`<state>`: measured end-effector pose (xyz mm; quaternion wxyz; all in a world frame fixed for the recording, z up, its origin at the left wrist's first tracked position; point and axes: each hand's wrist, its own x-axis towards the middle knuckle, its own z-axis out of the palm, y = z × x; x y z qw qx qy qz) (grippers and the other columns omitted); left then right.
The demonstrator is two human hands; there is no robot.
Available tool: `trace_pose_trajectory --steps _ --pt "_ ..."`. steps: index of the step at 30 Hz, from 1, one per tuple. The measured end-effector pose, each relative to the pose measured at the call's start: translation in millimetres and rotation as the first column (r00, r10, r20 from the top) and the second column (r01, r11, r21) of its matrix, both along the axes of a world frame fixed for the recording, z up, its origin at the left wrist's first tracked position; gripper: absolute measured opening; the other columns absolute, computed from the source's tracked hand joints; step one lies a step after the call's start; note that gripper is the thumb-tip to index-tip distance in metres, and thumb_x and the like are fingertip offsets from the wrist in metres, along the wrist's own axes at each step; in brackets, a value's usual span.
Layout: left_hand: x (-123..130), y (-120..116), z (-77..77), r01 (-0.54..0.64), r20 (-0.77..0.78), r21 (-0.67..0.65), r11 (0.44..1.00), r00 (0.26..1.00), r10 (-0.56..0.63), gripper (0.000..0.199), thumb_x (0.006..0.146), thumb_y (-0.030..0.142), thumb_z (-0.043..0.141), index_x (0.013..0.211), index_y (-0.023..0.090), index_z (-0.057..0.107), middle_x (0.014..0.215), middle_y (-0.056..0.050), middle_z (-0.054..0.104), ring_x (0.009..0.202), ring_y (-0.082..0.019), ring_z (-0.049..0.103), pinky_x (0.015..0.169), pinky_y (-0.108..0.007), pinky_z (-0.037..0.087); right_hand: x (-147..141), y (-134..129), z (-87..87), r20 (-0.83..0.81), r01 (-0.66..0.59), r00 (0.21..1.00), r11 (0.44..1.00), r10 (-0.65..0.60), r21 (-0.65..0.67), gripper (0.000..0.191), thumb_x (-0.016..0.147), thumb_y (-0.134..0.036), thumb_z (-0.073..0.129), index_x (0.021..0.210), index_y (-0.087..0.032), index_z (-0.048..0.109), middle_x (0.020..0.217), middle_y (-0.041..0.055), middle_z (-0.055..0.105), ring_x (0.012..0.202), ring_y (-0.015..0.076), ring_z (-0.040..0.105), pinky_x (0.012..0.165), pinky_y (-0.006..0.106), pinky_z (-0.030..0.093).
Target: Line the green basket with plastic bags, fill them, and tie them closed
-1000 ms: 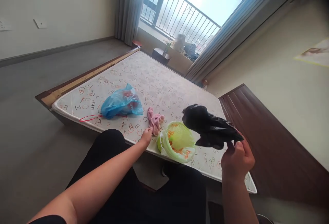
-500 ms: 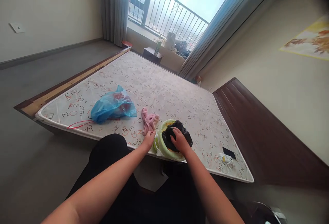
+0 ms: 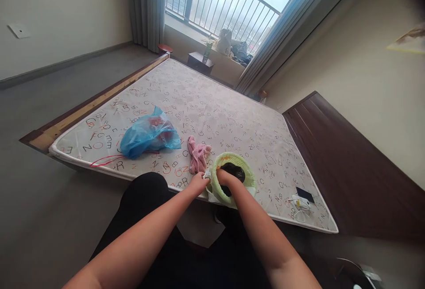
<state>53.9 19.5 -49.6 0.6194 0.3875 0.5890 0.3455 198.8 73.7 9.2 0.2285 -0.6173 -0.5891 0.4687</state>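
A light green basket-like container [image 3: 252, 178] with a pale bag around its side sits at the mattress's near edge. Black plastic [image 3: 237, 171] lies inside it. My left hand [image 3: 200, 183] is closed on the pale bag at the container's left side. My right hand [image 3: 223, 176] reaches into the opening, its fingers hidden inside. A pink cloth [image 3: 198, 156] lies just beyond my left hand. Farther left is a blue plastic bag [image 3: 146, 136] with something reddish in it.
The letter-patterned mattress [image 3: 215, 116] lies on a wooden bed frame. A dark flat object [image 3: 304, 194] and a white device with a cable [image 3: 300, 202] are at the right. A dark headboard [image 3: 352, 169] stands beyond them.
My right hand has gone from on top of the black plastic down into the container. The black plastic sits lower, showing more of the green rim. The view has shifted slightly.
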Motion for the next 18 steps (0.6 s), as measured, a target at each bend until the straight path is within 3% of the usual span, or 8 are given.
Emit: trace_pose_trajectory --steps 1,4,7,9,11,14,16,18 --pt "-2.5 1.1 2.7 0.003 -0.009 0.0 1.0 1.0 -0.003 0.006 0.079 0.018 0.069 0.085 0.015 0.067 0.07 -0.002 0.066 0.069 -0.019 0.064 0.068 -0.028 0.048 10.4 -3.8 7.6 0.019 -0.004 1.0 0.999 0.003 0.039 0.01 0.082 -0.025 0.075 0.09 -0.019 0.072 0.095 0.0062 0.074 0.098 0.0298 0.067 0.101 0.048 0.051" --pt "-12.6 4.8 16.1 -0.005 -0.034 0.016 1.0 0.999 0.006 0.019 0.084 0.029 0.065 0.069 0.017 0.062 0.059 0.0 0.059 0.059 -0.018 0.059 0.062 -0.028 0.046 62.3 -23.7 31.2 0.064 0.1 0.99 0.955 -0.122 0.279 0.027 0.085 -0.026 0.062 0.111 -0.025 0.069 0.128 0.0085 0.068 0.129 0.0297 0.055 0.12 0.049 0.033" --pt "-24.8 3.1 37.8 -0.024 -0.053 0.078 0.997 0.998 0.028 0.028 0.088 0.042 0.059 0.072 0.018 0.062 0.06 0.0 0.059 0.056 -0.016 0.056 0.062 -0.028 0.046 121.9 -52.9 35.6 0.096 0.374 0.831 0.679 -0.548 0.631 0.04 0.084 -0.038 0.057 0.119 -0.02 0.063 0.137 0.0167 0.061 0.139 0.0323 0.048 0.121 0.055 0.031" --pt "-31.6 -3.3 56.2 -0.036 -0.072 0.193 0.981 0.996 0.051 0.036 0.091 0.048 0.054 0.075 0.018 0.065 0.063 -0.001 0.061 0.06 -0.017 0.057 0.066 -0.029 0.048 146.2 -73.4 24.0 0.016 0.594 0.722 0.632 -0.692 0.498 0.046 0.08 -0.044 0.061 0.119 -0.019 0.061 0.137 0.0192 0.061 0.137 0.0342 0.049 0.116 0.056 0.037" --pt "-34.2 -13.2 75.5 0.002 -0.131 0.361 0.933 0.99 0.048 0.04 0.093 0.051 0.052 0.076 0.019 0.068 0.07 -0.004 0.065 0.071 -0.02 0.061 0.076 -0.032 0.051 150.4 -90.4 6.6 -0.075 0.672 0.731 0.696 -0.678 0.252 0.044 0.082 -0.053 0.06 0.112 -0.021 0.063 0.122 0.0172 0.069 0.12 0.0338 0.063 0.102 0.054 0.05" --pt "-24.6 -32.1 98.5 0.158 -0.274 0.558 0.815 0.962 0.002 0.032 0.091 0.046 0.059 0.075 0.023 0.072 0.094 -0.008 0.072 0.098 -0.026 0.063 0.1 -0.039 0.048 126.6 -103.4 -17.0 -0.347 0.498 0.792 0.861 -0.502 -0.107 0.049 0.086 -0.065 0.053 0.106 -0.022 0.064 0.098 0.0119 0.074 0.094 0.031 0.073 0.081 0.047 0.059" --pt "-8.7 -46.2 105.9 0.24 -0.367 0.604 0.76 0.93 -0.002 0.022 0.088 0.038 0.064 0.073 0.025 0.073 0.105 -0.009 0.071 0.113 -0.03 0.06 0.113 -0.046 0.039 102.0 -104.3 -26.8 -0.491 0.416 0.747 0.891 -0.448 -0.18 0.05 0.084 -0.064 0.055 0.112 -0.023 0.061 0.097 0.009 0.074 0.092 0.0302 0.073 0.08 0.047 0.059" --pt "11.9 -60.2 107.0 0.319 -0.453 0.607 0.728 0.891 -0.012 0.018 0.087 0.03 0.067 0.071 0.026 0.072 0.107 -0.01 0.07 0.122 -0.034 0.056 0.121 -0.055 0.027 77.4 -103.0 -32.6 -0.497 0.482 0.72 0.864 -0.484 -0.143 0.047 0.079 -0.057 0.06 0.113 -0.025 0.058 0.093 0.0059 0.073 0.092 0.0296 0.072 0.082 0.047 0.059"
